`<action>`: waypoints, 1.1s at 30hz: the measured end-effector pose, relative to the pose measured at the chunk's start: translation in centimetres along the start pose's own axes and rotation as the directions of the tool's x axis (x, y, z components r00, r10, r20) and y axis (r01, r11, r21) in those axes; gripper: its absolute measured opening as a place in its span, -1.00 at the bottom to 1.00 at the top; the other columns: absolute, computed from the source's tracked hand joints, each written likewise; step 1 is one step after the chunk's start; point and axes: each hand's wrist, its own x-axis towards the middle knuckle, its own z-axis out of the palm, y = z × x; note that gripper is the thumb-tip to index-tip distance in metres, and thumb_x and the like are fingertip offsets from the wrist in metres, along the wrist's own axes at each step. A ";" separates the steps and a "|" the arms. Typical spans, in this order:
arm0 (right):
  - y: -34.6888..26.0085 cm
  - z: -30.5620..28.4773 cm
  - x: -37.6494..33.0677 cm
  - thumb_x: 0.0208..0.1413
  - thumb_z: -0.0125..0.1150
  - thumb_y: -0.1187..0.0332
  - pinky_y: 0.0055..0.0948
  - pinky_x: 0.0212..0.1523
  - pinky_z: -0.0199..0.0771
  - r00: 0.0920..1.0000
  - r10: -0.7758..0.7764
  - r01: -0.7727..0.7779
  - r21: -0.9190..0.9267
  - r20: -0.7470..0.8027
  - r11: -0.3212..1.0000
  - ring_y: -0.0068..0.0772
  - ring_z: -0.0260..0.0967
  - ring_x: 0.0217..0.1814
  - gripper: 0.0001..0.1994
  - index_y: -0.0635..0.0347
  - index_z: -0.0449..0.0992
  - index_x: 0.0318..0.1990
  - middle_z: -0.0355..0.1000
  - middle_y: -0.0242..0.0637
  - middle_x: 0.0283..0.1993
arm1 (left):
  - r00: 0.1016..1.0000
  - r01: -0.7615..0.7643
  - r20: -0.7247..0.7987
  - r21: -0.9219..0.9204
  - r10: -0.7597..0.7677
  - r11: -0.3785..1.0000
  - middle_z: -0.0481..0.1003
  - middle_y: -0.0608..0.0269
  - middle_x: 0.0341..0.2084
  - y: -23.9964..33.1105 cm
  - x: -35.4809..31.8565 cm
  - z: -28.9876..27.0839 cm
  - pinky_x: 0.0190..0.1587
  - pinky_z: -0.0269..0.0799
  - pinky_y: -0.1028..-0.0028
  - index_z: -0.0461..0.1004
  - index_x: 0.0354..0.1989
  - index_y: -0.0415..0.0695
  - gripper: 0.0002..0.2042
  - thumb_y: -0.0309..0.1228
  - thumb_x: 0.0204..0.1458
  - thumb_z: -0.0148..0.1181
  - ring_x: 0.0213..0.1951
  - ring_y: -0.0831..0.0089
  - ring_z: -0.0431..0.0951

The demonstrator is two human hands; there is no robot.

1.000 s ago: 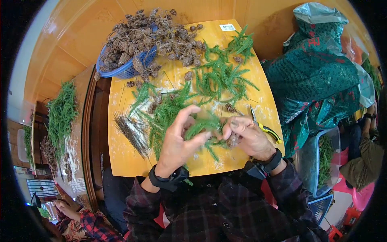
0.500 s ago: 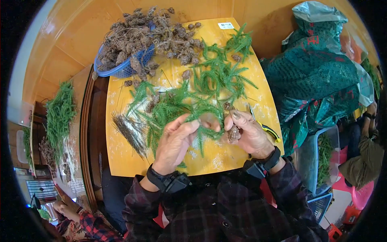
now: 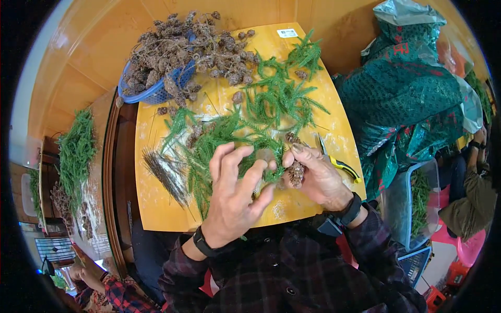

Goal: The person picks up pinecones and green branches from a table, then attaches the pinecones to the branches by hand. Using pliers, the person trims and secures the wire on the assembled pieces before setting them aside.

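Note:
My right hand (image 3: 319, 180) pinches a brown pine cone (image 3: 296, 175) and the end of a green artificial pine sprig (image 3: 272, 175) between thumb and fingers. Another small cone (image 3: 292, 137) shows just above that thumb. Just left of the sprig, my left hand (image 3: 236, 190) is open, its fingers spread and slightly blurred at the tips. More green sprigs (image 3: 209, 148) lie under and beyond the left hand. Yellow-and-black pliers (image 3: 342, 166) rest by the right hand. A bundle of thin dark wires (image 3: 166, 176) lies to the left.
A blue basket (image 3: 141, 98) heaped with pine cones (image 3: 172, 57) stands on the far left of the yellow table (image 3: 282, 214). Large green bags (image 3: 402, 99) crowd the right side, above a clear bin (image 3: 409, 208). Another person's hand (image 3: 78, 271) shows at lower left.
My left hand has let go of the green sprig, and its fingers have spread and lifted. The sprig's loop has drawn in close to the right hand, which keeps its pinch.

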 end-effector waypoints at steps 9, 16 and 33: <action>-2.2 0.9 -1.0 0.29 -0.01 0.13 -0.58 -0.43 0.30 0.987 -0.157 0.127 -0.403 -0.041 0.906 -0.62 0.29 -0.47 -0.65 0.24 0.53 -0.33 0.45 -0.31 -0.28 | 0.972 0.233 0.102 -0.547 -0.212 0.804 0.49 0.14 -0.40 -1.8 -0.4 0.3 0.10 0.27 0.26 0.46 -0.26 -0.33 -0.84 -0.54 -0.02 0.19 -0.25 0.27 0.48; -2.2 1.8 -0.6 0.30 -0.02 0.12 -0.68 -0.45 0.26 0.981 -0.160 0.195 -0.477 0.113 0.857 -0.70 0.31 -0.43 -0.64 0.22 0.56 -0.32 0.46 -0.39 -0.22 | 0.856 0.504 0.312 -0.684 -0.413 0.528 0.48 0.30 -0.50 -1.7 -1.0 0.9 -0.36 0.34 0.57 0.48 -0.16 -0.32 -0.82 -0.48 0.12 0.11 -0.42 0.62 0.44; -0.5 1.4 0.1 0.17 0.14 0.47 -0.64 -0.47 0.29 0.779 -0.540 0.559 -0.741 0.319 0.370 -0.64 0.30 -0.49 -0.88 0.37 0.55 -0.28 0.47 -0.25 -0.30 | 0.916 0.387 0.180 -0.635 -0.360 0.668 0.33 0.30 -0.45 -2.3 -1.3 1.8 -0.32 0.25 0.56 0.44 -0.17 -0.34 -0.84 -0.52 0.12 0.11 -0.39 0.57 0.30</action>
